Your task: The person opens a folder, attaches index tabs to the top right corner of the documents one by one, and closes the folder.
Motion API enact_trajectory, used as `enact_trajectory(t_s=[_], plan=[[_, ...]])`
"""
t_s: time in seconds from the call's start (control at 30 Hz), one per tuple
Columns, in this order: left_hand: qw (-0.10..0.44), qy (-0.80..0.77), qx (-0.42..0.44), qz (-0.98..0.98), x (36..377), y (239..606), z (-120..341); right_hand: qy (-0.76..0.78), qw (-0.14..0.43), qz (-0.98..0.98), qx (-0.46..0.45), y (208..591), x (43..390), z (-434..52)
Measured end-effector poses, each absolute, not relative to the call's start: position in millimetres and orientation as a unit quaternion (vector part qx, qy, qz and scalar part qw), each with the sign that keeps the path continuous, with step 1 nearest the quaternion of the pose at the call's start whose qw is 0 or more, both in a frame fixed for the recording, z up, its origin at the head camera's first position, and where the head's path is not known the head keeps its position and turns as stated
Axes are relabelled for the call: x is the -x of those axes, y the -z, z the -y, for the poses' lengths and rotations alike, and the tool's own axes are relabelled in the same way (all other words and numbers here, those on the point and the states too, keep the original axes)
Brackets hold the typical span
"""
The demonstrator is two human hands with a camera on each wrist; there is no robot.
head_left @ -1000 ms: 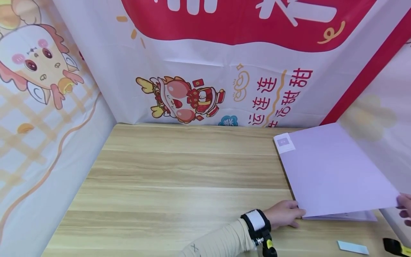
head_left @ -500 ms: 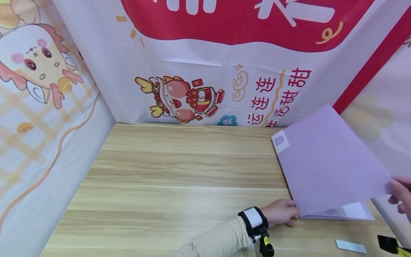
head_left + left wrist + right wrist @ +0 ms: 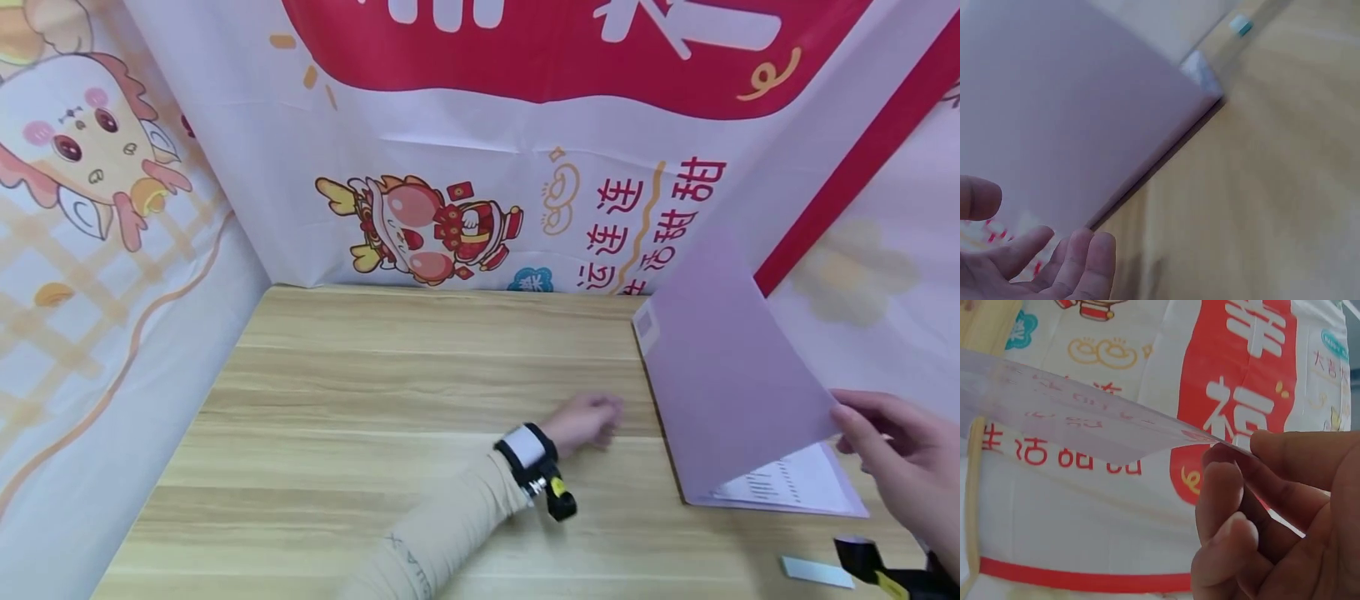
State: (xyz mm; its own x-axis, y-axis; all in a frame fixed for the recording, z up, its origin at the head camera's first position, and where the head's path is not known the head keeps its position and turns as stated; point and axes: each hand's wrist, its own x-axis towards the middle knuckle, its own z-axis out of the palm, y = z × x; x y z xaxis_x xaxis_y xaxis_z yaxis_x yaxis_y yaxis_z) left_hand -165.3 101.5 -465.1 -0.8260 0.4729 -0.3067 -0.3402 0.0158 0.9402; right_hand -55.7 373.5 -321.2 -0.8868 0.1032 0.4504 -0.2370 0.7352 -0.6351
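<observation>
A light purple folder (image 3: pixel 735 383) lies on the right part of the table, its front cover raised at an angle. My right hand (image 3: pixel 900 458) pinches the cover's free corner between thumb and fingers; the right wrist view shows the thin cover edge (image 3: pixel 1166 422) in that grip. Under the cover a white printed sheet (image 3: pixel 795 479) partly shows. To the left of the folder's spine my left hand (image 3: pixel 585 421) is above the table, blurred, holding nothing. In the left wrist view its fingers (image 3: pixel 1100 262) are relaxed, apart from the folder.
A small light blue strip (image 3: pixel 816 572) lies near the front right of the wooden table (image 3: pixel 420 467). Printed cloth hangings (image 3: pixel 450 125) rise behind the table and at both sides.
My right hand has lifted the folder's cover further up and leftward, baring more of the sheet. The left hand has let go of the spine's lower end and moved up and left.
</observation>
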Motion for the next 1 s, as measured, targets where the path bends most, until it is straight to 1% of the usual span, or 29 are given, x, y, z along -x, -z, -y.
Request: enact_trajectory(t_s=[0.2,0.27,0.43,0.53,0.7,0.87,1.0], plan=[[0.249,-0.665,-0.036,-0.704,207.6,455.1,-32.3,-0.259,0.212,0.941,-0.048,308.9,53.4,-346.9],[0.232,-0.644,-0.026,-0.729,218.7,452.0,-8.6,-0.255,0.203,0.943,-0.068,306.7,53.0,-339.2],[0.173,-0.585,-0.015,-0.792,239.9,444.4,44.0,-0.252,0.217,0.931,-0.148,306.5,54.9,-316.0],[0.151,-0.565,-0.007,-0.811,248.0,439.0,67.5,-0.258,0.232,0.917,-0.198,310.3,58.1,-298.2],[0.131,-0.533,0.012,-0.836,262.8,444.8,99.3,-0.275,0.224,0.903,-0.240,320.7,65.4,-264.5],[0.078,-0.445,0.005,-0.892,275.8,454.3,133.3,-0.252,0.223,0.900,-0.279,339.7,71.5,-227.5],[0.061,-0.358,0.008,-0.932,282.7,458.9,160.9,-0.216,0.208,0.909,-0.289,353.2,73.5,-201.9]])
